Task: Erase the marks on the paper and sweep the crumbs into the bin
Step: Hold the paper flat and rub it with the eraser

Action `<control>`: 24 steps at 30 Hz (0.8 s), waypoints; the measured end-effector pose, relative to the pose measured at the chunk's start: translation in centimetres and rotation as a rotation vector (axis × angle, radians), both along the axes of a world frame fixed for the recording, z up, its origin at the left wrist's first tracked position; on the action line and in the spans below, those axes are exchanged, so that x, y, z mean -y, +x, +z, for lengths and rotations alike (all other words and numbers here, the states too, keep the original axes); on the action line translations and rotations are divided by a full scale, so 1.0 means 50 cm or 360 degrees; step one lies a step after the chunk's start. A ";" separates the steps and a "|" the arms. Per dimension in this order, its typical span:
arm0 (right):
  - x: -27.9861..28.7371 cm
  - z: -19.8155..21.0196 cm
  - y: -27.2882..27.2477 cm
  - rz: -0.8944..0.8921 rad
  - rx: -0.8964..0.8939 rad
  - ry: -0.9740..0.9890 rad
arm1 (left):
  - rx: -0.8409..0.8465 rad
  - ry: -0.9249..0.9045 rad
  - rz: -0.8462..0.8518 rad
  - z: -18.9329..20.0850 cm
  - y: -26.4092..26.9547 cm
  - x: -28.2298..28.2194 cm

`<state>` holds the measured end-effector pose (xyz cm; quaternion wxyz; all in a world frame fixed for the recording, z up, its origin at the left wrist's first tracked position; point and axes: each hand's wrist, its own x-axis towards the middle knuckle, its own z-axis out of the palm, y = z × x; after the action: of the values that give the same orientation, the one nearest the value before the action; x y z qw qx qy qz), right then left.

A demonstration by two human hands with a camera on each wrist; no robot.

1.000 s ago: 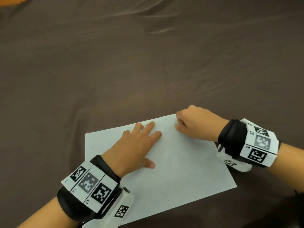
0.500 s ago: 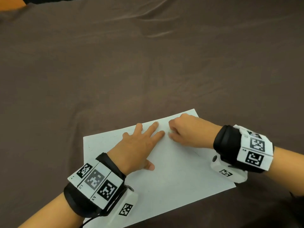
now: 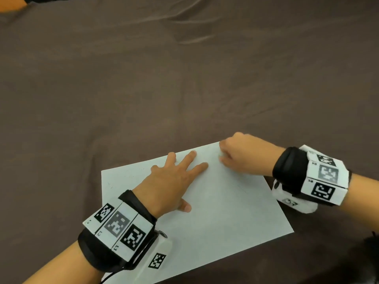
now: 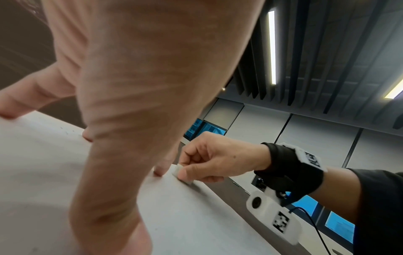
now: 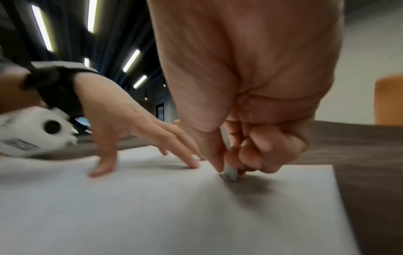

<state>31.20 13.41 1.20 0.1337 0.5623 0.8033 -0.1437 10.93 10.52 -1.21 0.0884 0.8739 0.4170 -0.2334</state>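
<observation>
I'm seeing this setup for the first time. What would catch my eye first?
A white sheet of paper on a dark brown cloth, near the viewer. The left hand presses flat on it, while the right hand pinches a small white eraser against its far corner.

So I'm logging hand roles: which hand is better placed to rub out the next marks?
Right. The right hand already pinches the eraser against the paper, while the left hand lies flat, pinning the sheet.
</observation>
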 end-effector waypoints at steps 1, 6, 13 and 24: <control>0.016 -0.007 -0.009 0.0071 -0.0003 -0.0049 | 0.0000 -0.0004 0.0000 0.000 0.001 0.000; -0.004 0.001 0.011 -0.0008 -0.0047 -0.0019 | -0.0008 -0.0008 -0.0002 0.002 0.002 -0.002; 0.021 -0.008 -0.012 0.0150 -0.0066 -0.0129 | -0.0010 -0.0023 0.0012 0.000 0.001 0.000; -0.009 0.006 0.006 -0.0005 -0.0062 -0.0104 | 0.0022 -0.0042 0.0029 0.003 0.002 0.000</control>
<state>31.52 13.83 1.50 0.1359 0.5561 0.7997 -0.1810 11.02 10.52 -1.05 0.1049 0.8705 0.4212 -0.2320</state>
